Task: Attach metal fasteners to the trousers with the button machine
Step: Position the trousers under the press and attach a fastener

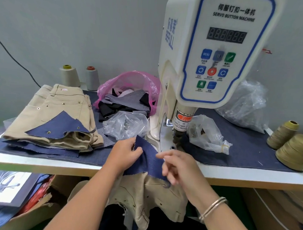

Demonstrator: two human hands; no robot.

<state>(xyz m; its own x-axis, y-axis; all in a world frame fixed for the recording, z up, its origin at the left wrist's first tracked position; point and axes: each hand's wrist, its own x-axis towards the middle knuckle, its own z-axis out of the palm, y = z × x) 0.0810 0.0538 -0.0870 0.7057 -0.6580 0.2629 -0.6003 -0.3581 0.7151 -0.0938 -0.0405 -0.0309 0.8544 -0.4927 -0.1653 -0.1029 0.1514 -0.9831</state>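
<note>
Denim scrap (149, 158), frayed, pinched by left hand (126, 153); right hand (178, 166) seemingly loose.

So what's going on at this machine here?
A person is working at a servo button machine. The left hand pinches a blue denim scrap at the table edge, just in front of the machine's punch; the right hand is beside it, fingers loosely curled. Beige trousers hang below the hands. A stack of beige trousers with metal fasteners sits to the left, under another blue scrap.
</note>
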